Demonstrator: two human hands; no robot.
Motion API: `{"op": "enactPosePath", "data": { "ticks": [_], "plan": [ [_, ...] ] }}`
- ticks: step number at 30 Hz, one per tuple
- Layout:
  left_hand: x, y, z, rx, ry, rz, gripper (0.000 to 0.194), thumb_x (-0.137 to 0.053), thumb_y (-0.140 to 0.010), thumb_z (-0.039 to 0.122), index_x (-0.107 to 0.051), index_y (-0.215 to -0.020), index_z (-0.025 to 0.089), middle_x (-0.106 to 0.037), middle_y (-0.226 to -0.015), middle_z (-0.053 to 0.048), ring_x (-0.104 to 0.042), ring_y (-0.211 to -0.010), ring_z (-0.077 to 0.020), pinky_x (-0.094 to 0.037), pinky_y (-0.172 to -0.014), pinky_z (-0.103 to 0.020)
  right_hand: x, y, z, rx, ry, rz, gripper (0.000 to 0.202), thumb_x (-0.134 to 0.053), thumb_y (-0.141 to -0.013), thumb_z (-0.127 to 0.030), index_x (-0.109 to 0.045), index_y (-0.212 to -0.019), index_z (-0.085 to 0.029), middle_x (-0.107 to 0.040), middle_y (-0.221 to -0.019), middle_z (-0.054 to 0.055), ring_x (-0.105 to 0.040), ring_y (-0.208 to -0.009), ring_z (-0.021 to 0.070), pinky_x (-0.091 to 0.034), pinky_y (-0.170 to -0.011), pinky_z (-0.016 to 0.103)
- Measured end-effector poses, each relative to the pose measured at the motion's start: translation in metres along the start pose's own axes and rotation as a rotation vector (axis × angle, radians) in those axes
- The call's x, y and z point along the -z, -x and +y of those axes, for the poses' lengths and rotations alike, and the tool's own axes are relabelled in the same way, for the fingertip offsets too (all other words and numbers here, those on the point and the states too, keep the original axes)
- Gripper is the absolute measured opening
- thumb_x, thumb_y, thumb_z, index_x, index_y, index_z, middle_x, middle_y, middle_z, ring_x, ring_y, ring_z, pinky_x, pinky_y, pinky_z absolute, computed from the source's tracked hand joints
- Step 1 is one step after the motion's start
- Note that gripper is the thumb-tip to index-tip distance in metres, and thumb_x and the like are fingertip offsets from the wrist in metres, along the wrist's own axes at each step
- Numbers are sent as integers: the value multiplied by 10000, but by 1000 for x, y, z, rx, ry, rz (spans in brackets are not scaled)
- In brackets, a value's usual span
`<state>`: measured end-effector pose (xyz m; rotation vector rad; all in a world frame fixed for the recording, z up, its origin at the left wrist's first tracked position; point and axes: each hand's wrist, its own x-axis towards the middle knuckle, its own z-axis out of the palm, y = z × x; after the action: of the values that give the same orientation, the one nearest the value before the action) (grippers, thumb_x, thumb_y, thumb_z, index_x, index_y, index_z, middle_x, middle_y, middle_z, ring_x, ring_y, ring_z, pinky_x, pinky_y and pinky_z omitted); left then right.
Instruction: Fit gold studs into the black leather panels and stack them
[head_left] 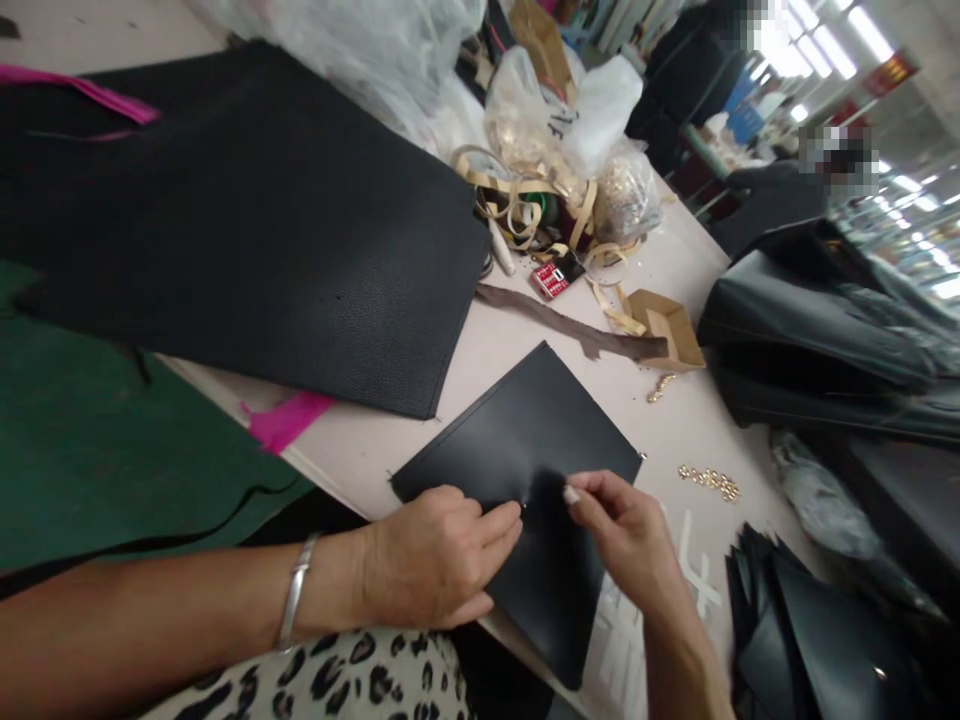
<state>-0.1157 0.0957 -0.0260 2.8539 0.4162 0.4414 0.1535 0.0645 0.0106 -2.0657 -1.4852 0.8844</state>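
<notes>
A black leather panel (540,420) lies on the pale table in front of me, its near edge reaching the table's front. My left hand (450,560) grips that near edge, fingers on top and thumb low at the border. Beside those fingertips a tiny shiny metal piece (524,505) shows on the leather. Over the panel's right half, my right hand (622,520) is closed in a pinch. Whatever its thumb and finger hold is too small to make out. Small gold-coloured metal fittings (709,482) lie on the table beyond the right hand.
A large black leather piece (300,230) covers the table's left. At the back are plastic bags (525,110), tape strips, a red-and-white packet (551,278) and a small cardboard box (666,325). Stacked black pieces (825,620) and black bags (825,320) stand right.
</notes>
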Motion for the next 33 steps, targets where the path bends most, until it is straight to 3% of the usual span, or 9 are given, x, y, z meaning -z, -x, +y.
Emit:
{"op": "enactPosePath", "data": {
  "ticks": [3,6,21,26,33],
  "plan": [
    [-1,0,1,6,-2,1,559,-610,-866,482,-599,-1258,85,-684,-1243,-122,-645,-706,-199,-448,-541,-373,-36,24,-25,43,39,-84,217,-590,-904,-382,-705,-925,-200,-711,-810,26,-641,-732,180,-474,-675,280],
    [-3,0,2,23,-18,12,574,-602,-867,494,-590,-1265,80,-687,-1195,-126,-634,-696,-203,-436,-539,-381,-48,31,-38,98,149,-89,150,-567,-914,-284,-703,-916,-221,-726,-901,27,-665,-836,189,-468,-763,289],
    [-4,0,4,38,-12,20,541,-612,-861,515,-630,-1205,97,-680,-1181,-112,-618,-678,-194,-422,-532,-375,-43,26,-52,88,249,-170,165,-554,-905,-251,-709,-855,-229,-705,-820,9,-636,-760,179,-431,-701,279],
    [-6,1,3,31,11,57,534,-619,-860,495,-624,-1208,90,-676,-1179,-134,-612,-682,-190,-420,-539,-372,-44,22,-57,30,282,-160,156,-560,-871,-241,-712,-843,-227,-720,-807,15,-647,-733,186,-434,-669,284],
    [-4,1,3,35,24,35,496,-612,-868,475,-649,-1195,104,-659,-1273,-109,-599,-688,-191,-443,-529,-380,-41,8,-55,-89,280,-255,97,-578,-835,-281,-640,-782,-229,-645,-675,-16,-571,-610,168,-385,-576,278]
  ]
}}
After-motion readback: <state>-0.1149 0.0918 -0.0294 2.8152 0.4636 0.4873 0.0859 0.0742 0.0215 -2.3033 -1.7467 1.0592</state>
